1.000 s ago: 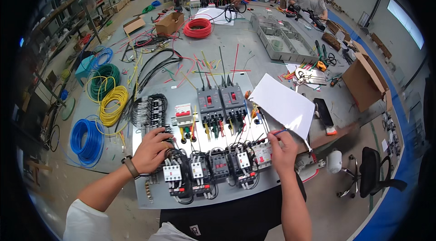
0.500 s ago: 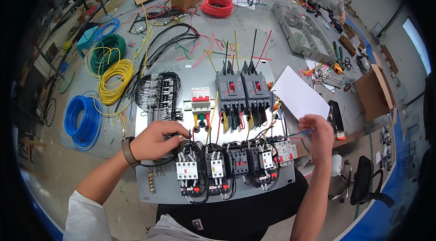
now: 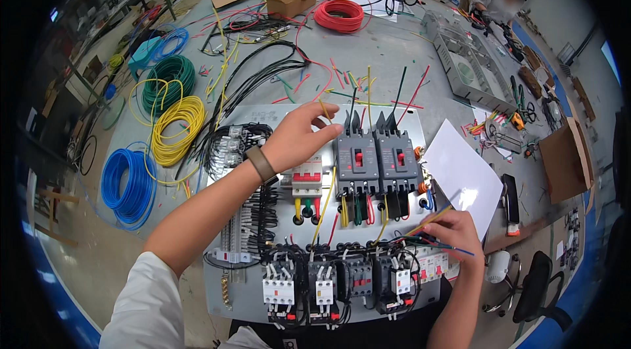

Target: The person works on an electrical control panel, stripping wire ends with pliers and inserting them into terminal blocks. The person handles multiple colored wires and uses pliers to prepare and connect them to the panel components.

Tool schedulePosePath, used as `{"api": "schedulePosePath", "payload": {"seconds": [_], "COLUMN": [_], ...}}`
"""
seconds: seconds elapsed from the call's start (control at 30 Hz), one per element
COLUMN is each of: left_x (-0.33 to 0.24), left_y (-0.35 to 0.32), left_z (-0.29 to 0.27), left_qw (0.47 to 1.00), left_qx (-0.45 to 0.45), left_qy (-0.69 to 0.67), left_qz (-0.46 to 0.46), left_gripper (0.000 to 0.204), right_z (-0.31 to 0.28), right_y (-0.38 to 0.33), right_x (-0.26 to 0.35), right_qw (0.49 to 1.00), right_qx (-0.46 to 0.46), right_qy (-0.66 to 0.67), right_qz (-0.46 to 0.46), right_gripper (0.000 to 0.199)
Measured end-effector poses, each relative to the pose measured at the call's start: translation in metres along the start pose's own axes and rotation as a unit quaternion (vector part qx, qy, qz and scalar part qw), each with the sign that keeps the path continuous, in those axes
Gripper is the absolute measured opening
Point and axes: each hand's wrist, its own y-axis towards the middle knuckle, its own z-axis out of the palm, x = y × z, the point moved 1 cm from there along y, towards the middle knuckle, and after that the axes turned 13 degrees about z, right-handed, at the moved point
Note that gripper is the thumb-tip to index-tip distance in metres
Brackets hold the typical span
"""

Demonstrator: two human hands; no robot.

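Observation:
My left hand [image 3: 303,137] is raised beside the left circuit breaker [image 3: 357,160], thumb and forefinger apart around a short yellow wire [image 3: 325,111]. No firm grip on that wire shows. At the right, my right hand [image 3: 455,234] pinches a thin yellow wire [image 3: 430,219]; a blue wire [image 3: 463,251] runs beneath its fingers. Both hands are over a metal mounting plate [image 3: 220,296]. The right circuit breaker [image 3: 396,160] stands close by, and a red-and-white small breaker [image 3: 307,178] sits below my left forearm. Contactors [image 3: 279,290] with black wiring line the plate's near edge.
Yellow [image 3: 177,131], blue [image 3: 127,186] and green wire coils [image 3: 167,85] lie left, a red coil [image 3: 338,15] farther back. A white paper sheet [image 3: 460,178] and a phone-like dark object [image 3: 510,204] lie right. An open cardboard box [image 3: 564,160] stands beyond. Other people work across the table.
My left hand has moved up and right from the contactors to the short yellow wire near the breakers. My right hand has come lower in view and now pinches a yellow wire.

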Motion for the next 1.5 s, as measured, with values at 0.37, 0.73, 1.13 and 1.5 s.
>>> {"api": "schedulePosePath", "payload": {"seconds": [0.37,0.73,1.13,1.5], "left_x": [0.009,0.013,-0.001,-0.009], "left_y": [0.037,0.042,0.069,0.021], "left_z": [0.031,0.024,0.043,-0.014], "left_qw": [0.992,0.997,0.987,0.988], "left_qx": [0.004,0.047,0.070,0.051], "left_qy": [0.083,-0.049,0.057,0.118], "left_qz": [0.094,0.044,0.134,0.087], "left_gripper": [0.023,0.013,0.017,0.045], "right_z": [-0.080,-0.030,-0.003,-0.022], "right_y": [-0.042,-0.007,0.010,-0.008], "right_x": [-0.025,-0.006,-0.010,-0.006], "right_qw": [0.850,0.954,0.990,0.970], "right_qx": [-0.185,-0.204,-0.048,-0.170], "right_qy": [0.343,0.164,0.134,0.143], "right_qz": [-0.356,-0.145,-0.023,-0.099], "right_gripper": [0.014,0.019,0.031,0.030]}}
